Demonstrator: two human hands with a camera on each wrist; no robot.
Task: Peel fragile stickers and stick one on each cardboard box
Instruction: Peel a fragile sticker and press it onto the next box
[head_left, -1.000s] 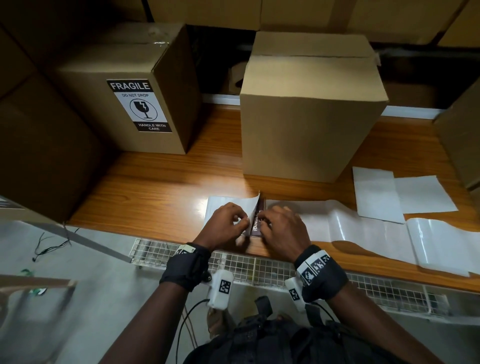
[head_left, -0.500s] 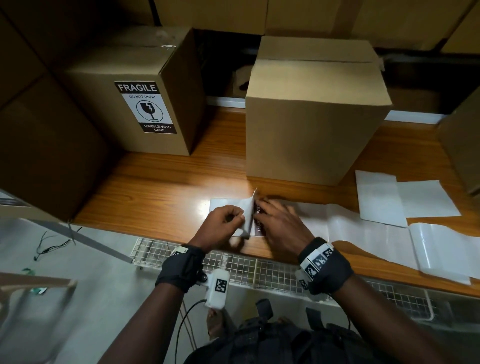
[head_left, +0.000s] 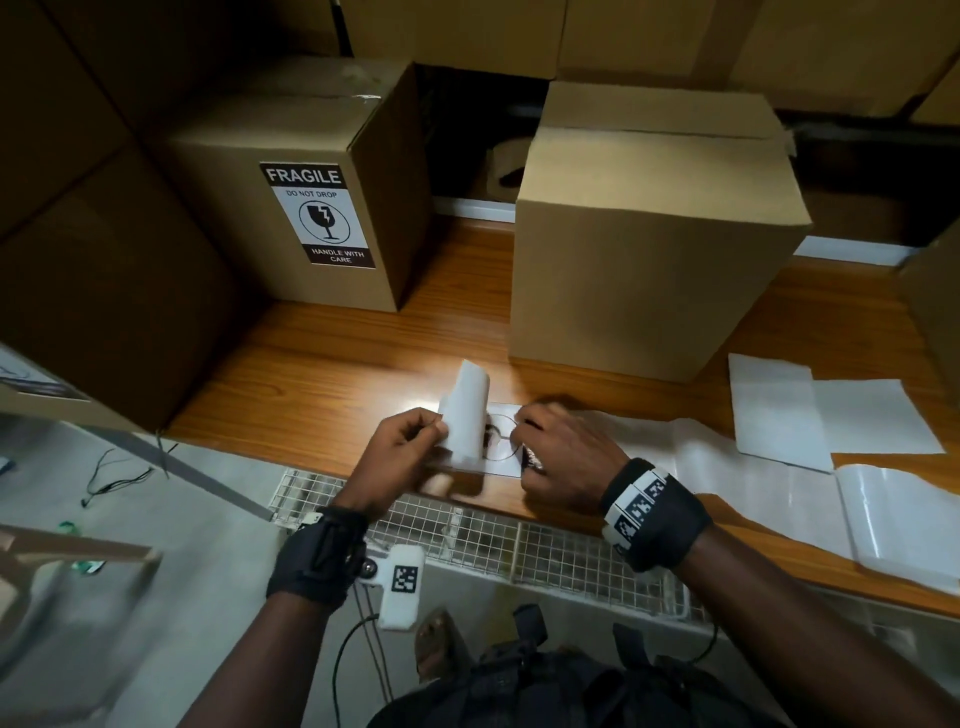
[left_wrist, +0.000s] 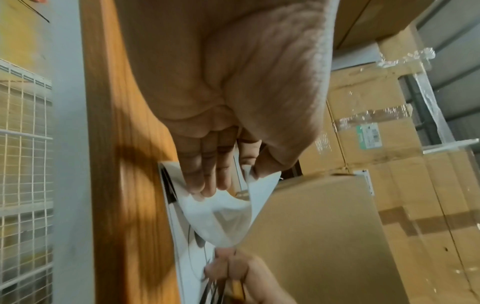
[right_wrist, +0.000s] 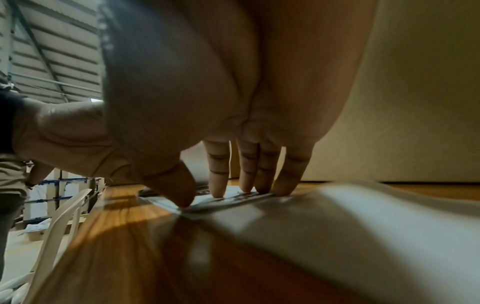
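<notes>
White backing pinched by left hand, curling upward.

A wire mesh tray hangs below the wooden table's front edge; cables lie left of it.

Left hand: raised just off the surface, thumb and curled fingers pinching a sheet edge, black strap at wrist. Right hand: palm down, straight fingertips and thumb pressing flat, marker band at wrist. Both forearms reaching forward, hands close together, apart.
</notes>
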